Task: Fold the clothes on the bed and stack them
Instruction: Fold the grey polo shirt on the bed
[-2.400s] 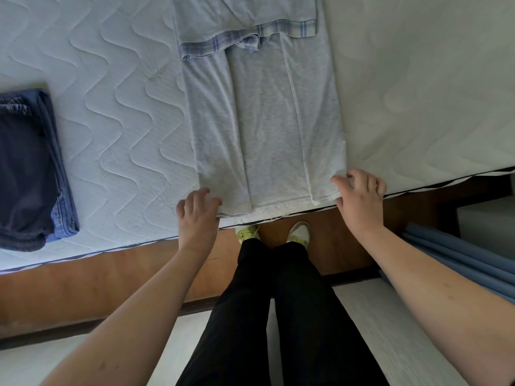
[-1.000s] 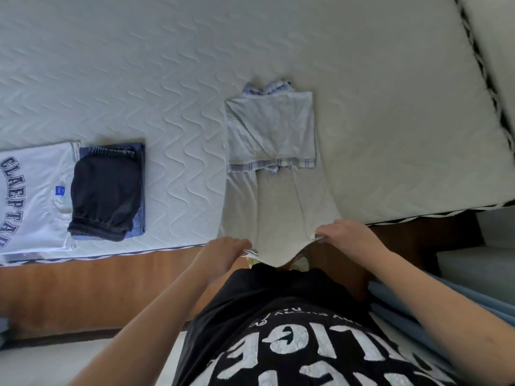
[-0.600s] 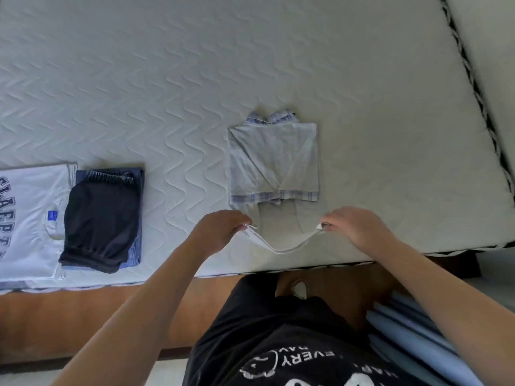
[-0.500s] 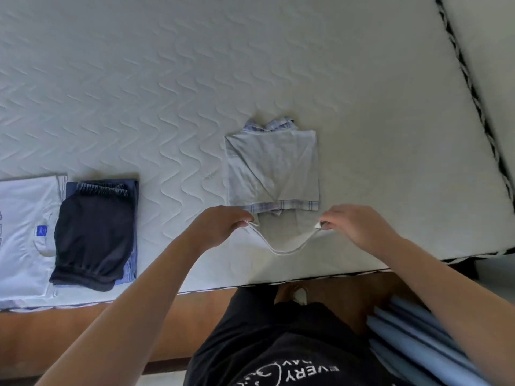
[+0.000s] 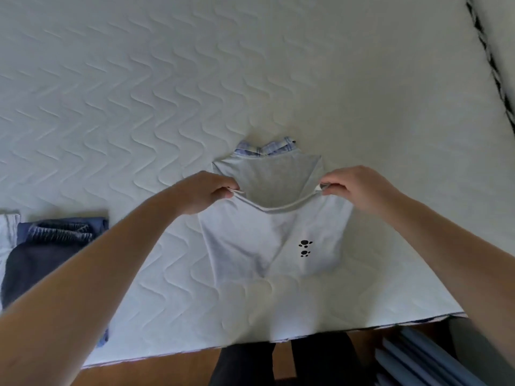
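A white quilted mattress [image 5: 167, 93] carries a grey shirt [image 5: 267, 240] and folded dark clothes [image 5: 41, 254].

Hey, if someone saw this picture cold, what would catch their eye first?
Probably the two hands mid-picture: the left hand and right hand each pinch a corner of a grey shirt, its hem lifted over the white mattress. Next, the small black paw prints on the shirt, then the dark folded clothes at the left edge.
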Available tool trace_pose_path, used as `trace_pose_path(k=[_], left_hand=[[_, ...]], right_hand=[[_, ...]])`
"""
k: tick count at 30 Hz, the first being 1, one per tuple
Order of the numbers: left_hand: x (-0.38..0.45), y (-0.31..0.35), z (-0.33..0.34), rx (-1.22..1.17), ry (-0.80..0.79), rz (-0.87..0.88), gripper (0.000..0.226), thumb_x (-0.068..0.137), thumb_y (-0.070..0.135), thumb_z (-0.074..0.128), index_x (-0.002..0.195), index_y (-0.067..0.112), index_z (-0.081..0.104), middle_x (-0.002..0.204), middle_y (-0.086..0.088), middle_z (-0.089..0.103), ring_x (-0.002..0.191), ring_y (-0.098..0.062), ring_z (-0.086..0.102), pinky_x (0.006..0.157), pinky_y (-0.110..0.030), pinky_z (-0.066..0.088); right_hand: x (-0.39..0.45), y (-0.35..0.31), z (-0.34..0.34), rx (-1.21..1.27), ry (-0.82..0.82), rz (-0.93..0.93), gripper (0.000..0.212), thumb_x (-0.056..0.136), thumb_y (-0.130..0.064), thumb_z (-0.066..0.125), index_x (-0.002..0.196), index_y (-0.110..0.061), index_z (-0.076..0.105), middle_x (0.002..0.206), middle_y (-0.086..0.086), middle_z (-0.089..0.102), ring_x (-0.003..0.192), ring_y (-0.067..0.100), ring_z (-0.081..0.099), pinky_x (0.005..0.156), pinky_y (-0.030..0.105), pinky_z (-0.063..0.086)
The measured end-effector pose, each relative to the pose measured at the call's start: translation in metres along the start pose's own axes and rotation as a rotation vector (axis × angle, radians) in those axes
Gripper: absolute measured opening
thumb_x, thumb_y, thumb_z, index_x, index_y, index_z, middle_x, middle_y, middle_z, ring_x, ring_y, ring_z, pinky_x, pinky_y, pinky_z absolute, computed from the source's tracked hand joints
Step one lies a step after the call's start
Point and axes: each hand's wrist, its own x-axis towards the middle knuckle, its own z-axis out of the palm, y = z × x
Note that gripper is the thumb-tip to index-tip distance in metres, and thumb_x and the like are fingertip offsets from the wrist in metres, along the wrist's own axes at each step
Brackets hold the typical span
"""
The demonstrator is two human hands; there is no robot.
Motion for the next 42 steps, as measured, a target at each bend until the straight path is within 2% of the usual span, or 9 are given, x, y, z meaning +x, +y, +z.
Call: trace_pose_path(k=[4,10,13,17,21,25,33,37,42], left_hand=[[0.054,-0.039,-0.015,0.033,0.023,-0.08,0.023,0.098,0.025,0.057,0.119,0.02,0.065,0.091,0.009,0.059,0.09,-0.013,0.054,0.076,-0.023,0.031],[0.123,-0.093,-0.011,0.036,0.0,-0.173,0.028,0.1,0.029,0.052,0.126,0.022,0.06,0.11,0.003,0.062,0.099,-0.014,0.053,0.081,-0.025,0.032],[0.147,-0.112,-0.004,0.039,-0.032,-0.209,0.027,0.1,0.03,0.051,0.126,0.025,0.059,0.113,-0.001,0.063,0.104,-0.02,0.056,0.086,-0.031,0.04],[0.167,-0.133,0.005,0.066,-0.052,-0.24,0.027,0.101,0.031,0.049,0.125,0.024,0.059,0.111,0.0,0.062,0.1,-0.018,0.054,0.082,-0.03,0.036],[0.177,-0.145,0.01,0.05,0.014,-0.273,0.027,0.1,0.034,0.05,0.124,0.026,0.059,0.104,0.006,0.057,0.096,-0.015,0.051,0.08,-0.029,0.033],[0.183,-0.151,0.015,0.032,0.086,-0.305,0.024,0.1,0.035,0.052,0.119,0.023,0.062,0.1,0.002,0.059,0.092,-0.017,0.053,0.077,-0.029,0.034],[0.195,-0.145,0.043,0.126,0.173,-0.417,0.03,0.099,0.043,0.046,0.116,0.023,0.061,0.114,-0.006,0.065,0.099,-0.026,0.058,0.075,-0.03,0.037],[0.197,-0.15,0.022,0.099,-0.039,-0.41,0.06,0.081,0.069,0.058,0.12,0.023,0.06,0.107,0.005,0.056,0.098,-0.016,0.049,0.08,-0.031,0.036],[0.202,-0.14,0.014,0.236,-0.214,-0.359,0.051,0.073,0.048,0.08,0.107,0.013,0.066,0.095,0.003,0.058,0.09,-0.018,0.053,0.074,-0.03,0.038]], right_hand=[[0.06,0.047,0.008,0.026,-0.011,-0.002,0.017,0.089,-0.024,0.069,0.103,-0.015,0.072,0.092,0.002,0.073,0.077,0.017,0.062,0.067,0.03,0.043],[0.134,0.099,0.037,0.029,-0.018,0.08,0.016,0.09,-0.026,0.067,0.101,-0.014,0.07,0.071,0.004,0.062,0.055,0.009,0.047,0.057,0.025,0.035],[0.16,0.116,0.056,0.02,-0.024,0.115,0.015,0.091,-0.026,0.066,0.1,-0.015,0.069,0.069,0.005,0.058,0.061,0.02,0.049,0.059,0.031,0.035],[0.183,0.13,0.077,0.041,-0.023,0.124,0.012,0.091,-0.025,0.066,0.097,-0.016,0.069,0.069,0.001,0.056,0.065,0.02,0.05,0.057,0.03,0.028],[0.196,0.141,0.087,0.068,0.019,0.137,0.017,0.089,-0.027,0.068,0.099,-0.013,0.069,0.08,0.007,0.063,0.073,0.025,0.056,0.063,0.03,0.035],[0.202,0.147,0.092,0.076,0.048,0.185,0.02,0.087,-0.031,0.07,0.094,-0.012,0.068,0.073,0.005,0.06,0.07,0.024,0.053,0.061,0.031,0.033],[0.211,0.156,0.101,0.003,-0.051,0.309,0.037,0.087,-0.05,0.064,0.086,-0.013,0.064,0.071,0.001,0.056,0.071,0.021,0.053,0.053,0.026,0.029],[0.218,0.156,0.086,0.013,-0.268,0.327,0.041,0.071,-0.063,0.073,0.079,-0.025,0.059,0.077,-0.007,0.058,0.073,0.015,0.054,0.056,0.025,0.034],[0.218,0.149,0.087,-0.067,-0.327,0.3,0.043,0.071,-0.05,0.08,0.065,-0.021,0.05,0.066,0.002,0.052,0.063,0.02,0.05,0.05,0.027,0.029]])
